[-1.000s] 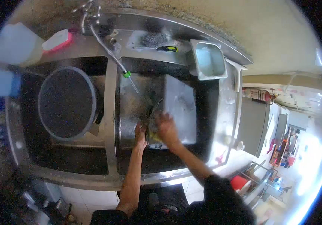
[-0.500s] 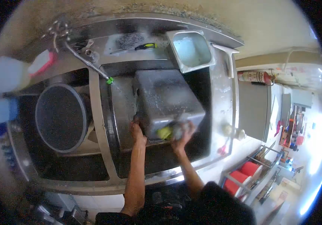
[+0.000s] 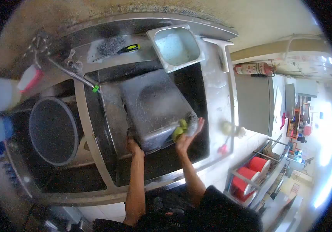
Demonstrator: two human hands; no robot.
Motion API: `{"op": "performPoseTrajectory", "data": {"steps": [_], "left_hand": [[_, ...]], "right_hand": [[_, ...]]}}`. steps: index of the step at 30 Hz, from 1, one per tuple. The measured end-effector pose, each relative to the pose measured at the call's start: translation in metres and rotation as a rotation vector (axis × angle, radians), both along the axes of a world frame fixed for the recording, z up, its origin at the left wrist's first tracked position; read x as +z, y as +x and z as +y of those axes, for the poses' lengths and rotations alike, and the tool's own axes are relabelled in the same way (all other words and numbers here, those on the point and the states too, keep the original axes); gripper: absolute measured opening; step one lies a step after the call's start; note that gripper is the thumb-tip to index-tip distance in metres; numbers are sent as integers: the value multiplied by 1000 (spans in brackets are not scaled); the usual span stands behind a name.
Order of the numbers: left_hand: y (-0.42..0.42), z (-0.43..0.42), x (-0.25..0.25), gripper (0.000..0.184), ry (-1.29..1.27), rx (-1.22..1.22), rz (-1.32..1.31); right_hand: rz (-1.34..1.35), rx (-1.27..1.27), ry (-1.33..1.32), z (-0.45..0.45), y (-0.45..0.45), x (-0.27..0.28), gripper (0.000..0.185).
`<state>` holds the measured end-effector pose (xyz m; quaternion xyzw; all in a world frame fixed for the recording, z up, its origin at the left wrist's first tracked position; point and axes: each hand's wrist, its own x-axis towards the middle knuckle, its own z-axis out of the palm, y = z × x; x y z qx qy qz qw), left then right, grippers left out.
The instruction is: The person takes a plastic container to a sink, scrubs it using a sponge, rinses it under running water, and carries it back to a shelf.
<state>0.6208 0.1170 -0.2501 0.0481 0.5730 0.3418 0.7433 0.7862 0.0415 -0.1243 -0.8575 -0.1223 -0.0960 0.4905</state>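
A large grey metal pan [image 3: 154, 104], wet on its surface, lies tilted over the right sink basin. My left hand [image 3: 134, 146] is closed on its near-left edge, with the fingertips partly hidden. At the near-right corner, my right hand [image 3: 185, 143] presses a yellow-green sponge [image 3: 180, 130] and a grey steel wool scourer [image 3: 191, 118] against the pan's side. The fingers of that hand look fairly straight behind the scourer.
A faucet with a green tip [image 3: 95, 88] reaches over the divider. Behind the pan stand a small metal container [image 3: 177, 48] and a screwdriver [image 3: 129, 48]. A round dark lid-like disc [image 3: 53, 131] rests over the left basin. A blurred white bottle [image 3: 231, 128] is at right.
The pan has turned and shifted slightly toward me. My right hand has slid the sponge and scourer to the right, up around its corner. The whole view has also shifted.
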Motion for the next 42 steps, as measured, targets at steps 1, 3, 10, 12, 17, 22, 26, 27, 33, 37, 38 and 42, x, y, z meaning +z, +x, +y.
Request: {"op": "performPoseTrajectory", "data": {"steps": [1, 3, 10, 12, 17, 22, 26, 27, 33, 37, 38, 42], "left_hand": [[-12, -2, -12, 36, -5, 7, 8], [-26, -1, -34, 39, -31, 42, -44], [-57, 36, -11, 40, -118, -8, -18], [-66, 34, -30, 39, -105, -14, -52], [-74, 29, -40, 43, 9, -53, 57], [-82, 8, -61, 59, 196, -325, 569], [-65, 24, -13, 67, 120, -493, 713], [-65, 24, -19, 70, 163, -503, 709], [-87, 33, -63, 76, 148, -546, 707], [-105, 25, -67, 74, 166, -603, 693], [-110, 21, -66, 74, 171, -626, 689], [-129, 9, -61, 74, 169, -754, 664]], "right_hand": [[74, 20, 65, -9, 8, -2, 79], [-1, 154, 55, -28, 39, -11, 66], [1101, 153, 1073, -49, 80, -43, 37], [1083, 79, 1032, -51, 86, -73, 35], [935, 17, 844, 0, 62, -13, 44], [1034, 154, 527, 17, 62, -23, 41], [925, 130, 443, 30, 46, -65, 31], [930, 127, 444, 27, 43, -64, 31], [387, 9, 37, -63, 19, -117, 46], [635, 49, -245, -103, -16, -205, 59], [946, 93, -267, -73, -14, -156, 65], [1247, 75, -88, -50, 4, -177, 88]]}}
